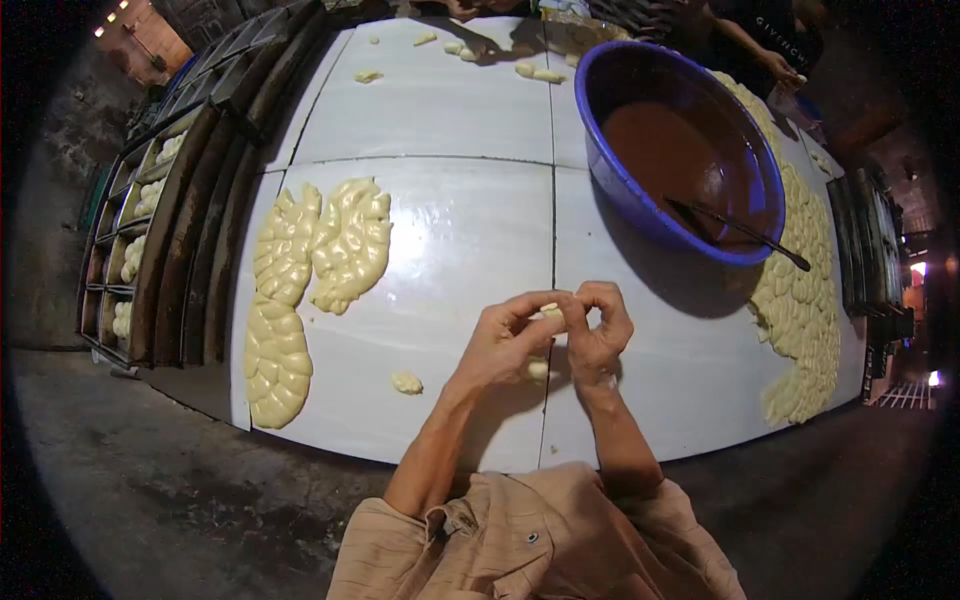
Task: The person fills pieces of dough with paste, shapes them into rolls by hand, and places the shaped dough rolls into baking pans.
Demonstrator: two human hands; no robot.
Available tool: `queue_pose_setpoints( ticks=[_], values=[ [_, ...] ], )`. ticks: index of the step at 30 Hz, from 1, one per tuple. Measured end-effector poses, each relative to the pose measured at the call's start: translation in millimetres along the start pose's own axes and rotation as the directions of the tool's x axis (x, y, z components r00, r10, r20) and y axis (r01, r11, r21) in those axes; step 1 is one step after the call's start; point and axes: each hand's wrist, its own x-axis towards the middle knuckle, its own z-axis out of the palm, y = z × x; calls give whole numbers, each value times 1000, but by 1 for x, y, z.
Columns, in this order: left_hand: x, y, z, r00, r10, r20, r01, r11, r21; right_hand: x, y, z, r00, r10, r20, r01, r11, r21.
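My left hand (512,338) and my right hand (598,338) meet above the white tiled table (450,260). A small piece of pale dough (549,311) shows between their fingertips. The left fingers are bent around it, while the right thumb and forefinger curl into a ring against it. Below the hands, partly hidden by them, another bit of dough (537,370) lies on the tabletop. A loose dough scrap (407,383) rests left of my left forearm. Farther left, flattened slabs of dough pieces pressed together (350,245) lie on the tiles.
A blue basin (625,185) of brown liquid stands at the far right, a dark-handled tool (760,240) leaning in it. Beyond it spreads more dough (800,300). Dark metal baking tins with dough (130,258) are stacked at the left edge. Another person's hand (785,70) shows at the far right.
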Motion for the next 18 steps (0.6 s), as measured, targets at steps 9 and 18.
queue_pose_setpoints(
  ticks=[9, 18],
  values=[
    [-5, -10, -27, 954, -111, -277, 141, 986, 91, 1, -29, -24, 740, 619, 264, -673, 676, 299],
    [-34, -11, -19, 940, 37, -338, 109, 909, 402, -20, -24, -47, 765, 372, 525, -379, 920, -98]
  ],
)
